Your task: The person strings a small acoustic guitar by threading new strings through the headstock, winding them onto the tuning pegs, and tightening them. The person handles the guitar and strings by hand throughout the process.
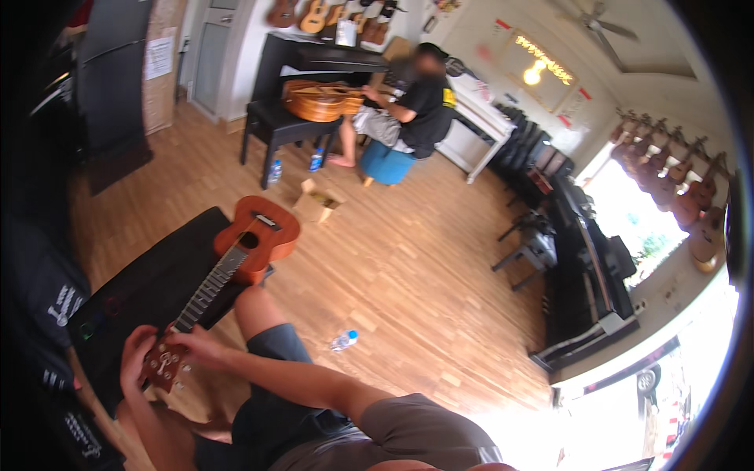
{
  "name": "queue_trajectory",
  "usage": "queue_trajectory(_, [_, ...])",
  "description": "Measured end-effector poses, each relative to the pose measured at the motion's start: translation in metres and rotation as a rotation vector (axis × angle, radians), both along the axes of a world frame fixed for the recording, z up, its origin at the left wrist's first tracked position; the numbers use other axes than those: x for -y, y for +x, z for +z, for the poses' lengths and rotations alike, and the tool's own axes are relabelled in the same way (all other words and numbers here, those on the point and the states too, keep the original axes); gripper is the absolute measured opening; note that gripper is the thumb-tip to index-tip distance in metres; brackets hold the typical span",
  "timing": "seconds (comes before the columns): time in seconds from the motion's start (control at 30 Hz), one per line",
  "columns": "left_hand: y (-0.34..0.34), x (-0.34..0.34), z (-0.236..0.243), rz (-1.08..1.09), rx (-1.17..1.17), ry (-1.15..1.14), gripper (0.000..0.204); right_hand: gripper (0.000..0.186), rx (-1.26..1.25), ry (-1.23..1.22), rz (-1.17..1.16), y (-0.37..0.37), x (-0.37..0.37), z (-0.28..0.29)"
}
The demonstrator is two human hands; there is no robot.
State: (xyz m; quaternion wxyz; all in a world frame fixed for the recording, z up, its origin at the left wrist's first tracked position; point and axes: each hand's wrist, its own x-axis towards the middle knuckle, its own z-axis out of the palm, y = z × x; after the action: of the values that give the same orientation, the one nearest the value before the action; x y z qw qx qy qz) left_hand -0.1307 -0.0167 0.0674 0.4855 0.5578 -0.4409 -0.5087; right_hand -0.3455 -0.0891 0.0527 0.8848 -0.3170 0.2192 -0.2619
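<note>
A brown wooden ukulele (271,224) lies slanted on a black padded bench (126,286), its body at the far end and its headstock toward me. No strings can be made out along its fretboard at this size. My left hand (137,353) is closed at the left edge of the headstock (163,361), near the tuning pegs. Across from it, my right hand (200,347) comes in from the right, with fingers closed about the neck end by the nut. Small details between the fingers are too small to see.
A water bottle (344,340) lies on the wood floor right of my knee. An open cardboard box (316,202) stands beyond the ukulele. Further off, a person (424,106) on a blue stool (386,163) handles a guitar (314,102) on a black bench. Black bags (47,290) line the left side.
</note>
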Motion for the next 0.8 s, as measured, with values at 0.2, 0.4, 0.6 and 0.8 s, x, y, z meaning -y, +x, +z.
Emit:
queue_trajectory(0.2, [-0.012, 0.0, 0.014, -0.004, 0.073, 0.029, 0.023, 0.039, 0.037, -0.015, 0.02, 0.0, -0.002, -0.001])
queue_trajectory(0.4, [-0.007, 0.001, 0.009, 0.001, 0.073, 0.015, 0.021, 0.036, 0.043, -0.057, 0.037, 0.004, 0.0, -0.001])
queue_trajectory(0.6, [-0.013, 0.004, 0.018, -0.033, 0.095, 0.021, 0.022, 0.029, -0.084, -0.034, 0.005, 0.005, 0.008, -0.015])
queue_trajectory(0.8, [-0.012, -0.004, 0.024, 0.012, 0.036, 0.08, 0.021, 0.027, -0.048, -0.054, 0.03, 0.002, 0.003, 0.006])
